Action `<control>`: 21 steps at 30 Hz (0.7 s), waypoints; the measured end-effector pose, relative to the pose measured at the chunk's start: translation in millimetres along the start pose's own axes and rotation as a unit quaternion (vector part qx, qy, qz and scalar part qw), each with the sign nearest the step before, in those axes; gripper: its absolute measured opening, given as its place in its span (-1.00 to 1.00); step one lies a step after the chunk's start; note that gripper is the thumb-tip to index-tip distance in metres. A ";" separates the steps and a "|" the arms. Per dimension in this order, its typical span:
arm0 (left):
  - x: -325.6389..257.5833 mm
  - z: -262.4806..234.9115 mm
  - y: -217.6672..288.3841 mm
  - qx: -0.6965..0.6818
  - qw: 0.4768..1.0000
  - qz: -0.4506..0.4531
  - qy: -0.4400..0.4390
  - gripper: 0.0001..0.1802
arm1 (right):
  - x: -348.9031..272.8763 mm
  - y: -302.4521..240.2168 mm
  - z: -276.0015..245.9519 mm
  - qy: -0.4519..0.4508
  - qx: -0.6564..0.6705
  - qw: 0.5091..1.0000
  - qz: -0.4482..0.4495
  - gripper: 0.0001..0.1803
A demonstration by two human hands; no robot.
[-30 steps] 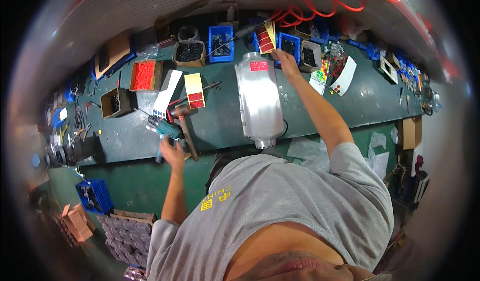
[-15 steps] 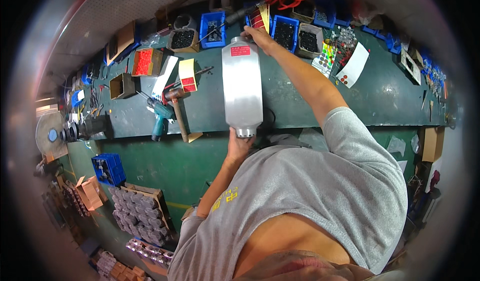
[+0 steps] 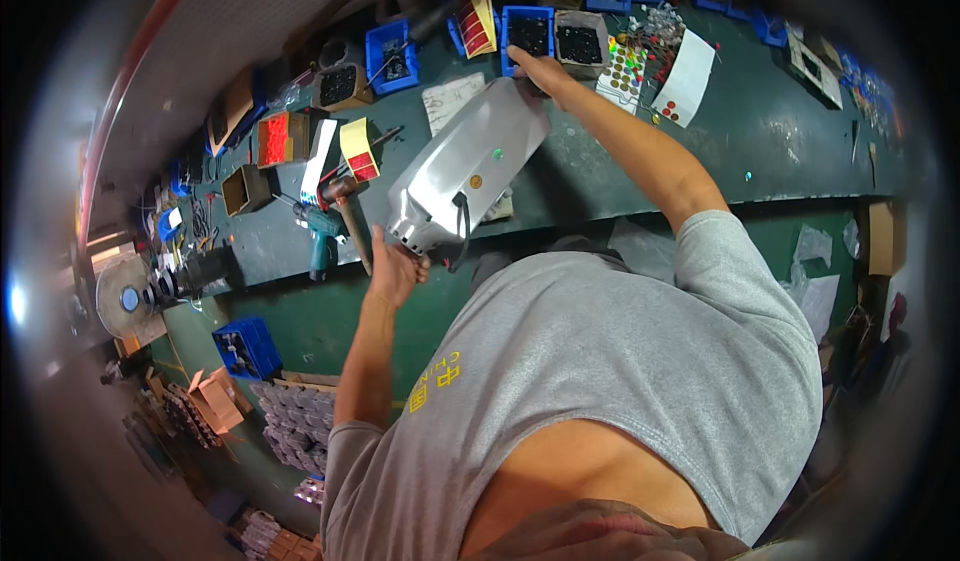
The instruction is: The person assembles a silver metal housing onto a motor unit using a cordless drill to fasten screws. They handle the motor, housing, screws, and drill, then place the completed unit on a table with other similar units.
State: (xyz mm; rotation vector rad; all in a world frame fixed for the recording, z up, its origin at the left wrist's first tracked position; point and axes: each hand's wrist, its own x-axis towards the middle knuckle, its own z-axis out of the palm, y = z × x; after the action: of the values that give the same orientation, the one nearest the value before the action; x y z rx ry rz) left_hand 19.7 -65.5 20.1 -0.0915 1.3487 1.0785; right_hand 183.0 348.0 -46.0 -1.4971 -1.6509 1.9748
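Head view: the left hand (image 3: pixel 398 273) grips the vented near end of a silver, boxy metal casing (image 3: pixel 470 151), slanted by the dark-green counter (image 3: pixel 630 166)'s front edge; the right hand (image 3: pixel 540 73) is at the casing's far end, grip unclear; a teal drill (image 3: pixel 320 246) lies near that edge.

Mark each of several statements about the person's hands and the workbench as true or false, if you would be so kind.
1. The left hand is at the near end of the silver housing. True.
2. The near end of the silver housing points to the picture's right. False: it points to the left.
3. The green drill lies left of the hammer on the workbench. True.
4. The left hand is holding the hammer. False: the hammer lies on the workbench.
5. A black cable shows near the silver housing's near end. True.
6. The green drill lies right of the silver housing. False: it lies to the left.
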 end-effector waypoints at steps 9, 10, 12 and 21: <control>-5.7 83.0 101.9 0.363 0.928 0.086 0.014 -0.24 | -10.5 107.9 -14.2 0.111 0.224 0.963 0.106 0.20; -7.0 99.5 111.4 0.397 0.911 0.110 0.016 -0.23 | -2.0 122.7 -21.9 0.104 0.229 0.962 0.104 0.18; -2.9 111.7 118.9 0.471 0.865 0.160 0.069 -0.27 | -18.5 120.6 -23.9 0.078 0.235 0.963 0.104 0.13; 5.1 249.6 144.3 0.574 0.543 0.612 -0.017 -0.54 | -132.3 125.8 -40.0 0.256 0.371 0.892 -0.016 -0.53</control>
State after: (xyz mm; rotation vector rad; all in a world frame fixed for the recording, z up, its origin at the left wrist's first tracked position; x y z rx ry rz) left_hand 105.9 169.9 162.8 2.1420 1.8029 0.9335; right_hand 333.2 239.1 -68.0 -1.4522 -0.5905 1.6740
